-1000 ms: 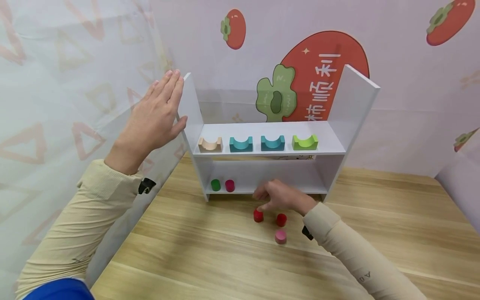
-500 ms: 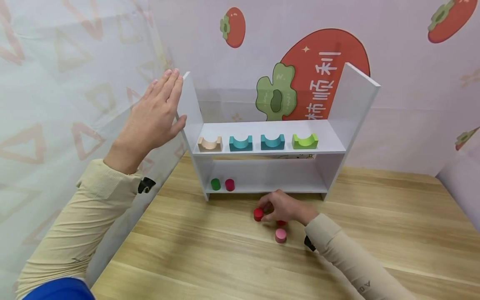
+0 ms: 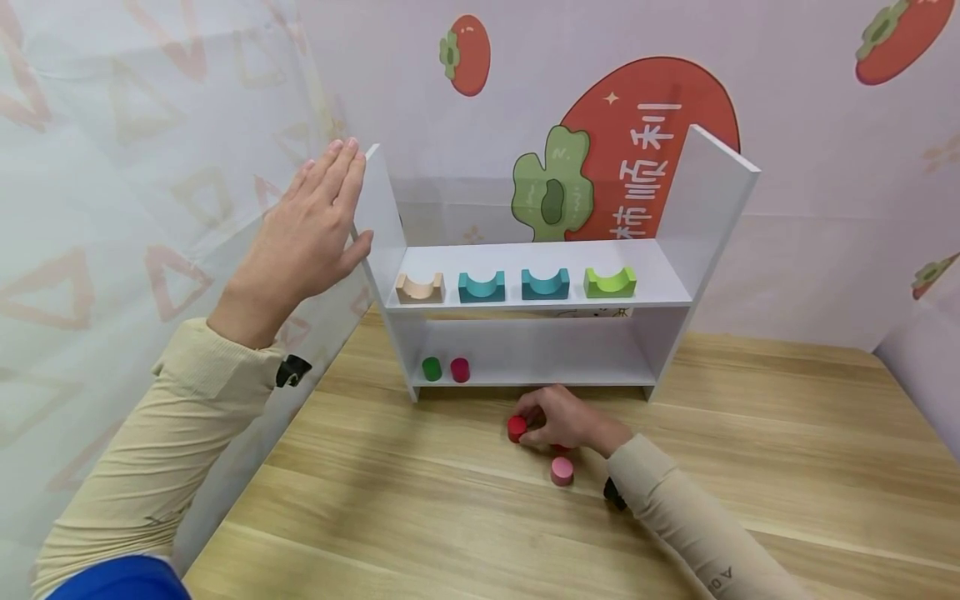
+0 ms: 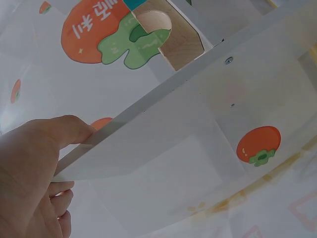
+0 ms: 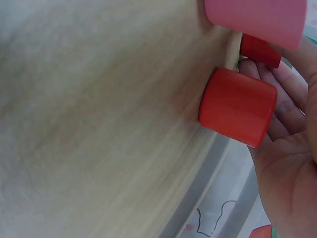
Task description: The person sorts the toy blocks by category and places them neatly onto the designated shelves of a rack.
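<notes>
My left hand (image 3: 303, 225) grips the upright left side panel (image 4: 163, 144) of a white two-tier shelf (image 3: 532, 346); in the left wrist view the thumb lies on one face and the fingers on the other. On the wood table in front of the shelf, my right hand (image 3: 558, 417) pinches a red cylinder block (image 3: 517, 429) between thumb and fingers. A second red cylinder block (image 5: 237, 106) stands close by the palm, mostly hidden under the hand in the head view. Nearer the front is a pink cylinder block (image 3: 562, 472).
Along the upper tier stand a beige arch block (image 3: 420, 290), two teal arch blocks (image 3: 482, 288) and a lime green arch block (image 3: 610, 284), hollows upward. A green cylinder (image 3: 431, 369) and a magenta cylinder (image 3: 460, 370) sit at the lower tier's left. Patterned cloth hangs behind.
My right hand has come down from just above the red cylinder block and closed its thumb and fingers on it. The left hand has stayed at the side panel.
</notes>
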{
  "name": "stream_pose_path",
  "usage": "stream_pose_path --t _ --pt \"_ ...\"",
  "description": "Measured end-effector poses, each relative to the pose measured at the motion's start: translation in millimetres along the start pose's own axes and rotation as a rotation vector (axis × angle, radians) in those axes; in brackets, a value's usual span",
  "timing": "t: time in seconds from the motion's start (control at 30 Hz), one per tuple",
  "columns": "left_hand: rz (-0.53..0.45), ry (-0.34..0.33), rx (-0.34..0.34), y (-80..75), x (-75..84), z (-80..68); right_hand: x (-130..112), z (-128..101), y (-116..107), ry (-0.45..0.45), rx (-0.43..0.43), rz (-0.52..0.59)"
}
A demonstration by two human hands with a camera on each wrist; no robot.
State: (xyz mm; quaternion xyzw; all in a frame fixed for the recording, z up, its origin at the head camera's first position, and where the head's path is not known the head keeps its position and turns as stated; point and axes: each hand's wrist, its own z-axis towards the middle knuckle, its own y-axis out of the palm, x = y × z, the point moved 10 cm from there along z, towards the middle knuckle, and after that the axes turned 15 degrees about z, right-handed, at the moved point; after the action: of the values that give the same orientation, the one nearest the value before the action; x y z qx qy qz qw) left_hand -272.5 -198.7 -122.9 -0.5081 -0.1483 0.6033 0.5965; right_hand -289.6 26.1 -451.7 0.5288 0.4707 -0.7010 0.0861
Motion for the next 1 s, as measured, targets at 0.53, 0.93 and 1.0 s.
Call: stream_pose_path --t 0.53,0.93,1.0 --pt "-0.006 -0.001 0.001 -1.1 0.1 -0.1 -16 6 -10 -0.010 0.011 0.012" --pt "0.013 0.004 0.000 -2.0 0.9 -0.4 -47 22 -39 -0.020 0.074 -0.023" --pt "0.016 0.004 0.002 -2.1 1.0 -0.5 -51 26 -43 -0.027 0.093 -0.032"
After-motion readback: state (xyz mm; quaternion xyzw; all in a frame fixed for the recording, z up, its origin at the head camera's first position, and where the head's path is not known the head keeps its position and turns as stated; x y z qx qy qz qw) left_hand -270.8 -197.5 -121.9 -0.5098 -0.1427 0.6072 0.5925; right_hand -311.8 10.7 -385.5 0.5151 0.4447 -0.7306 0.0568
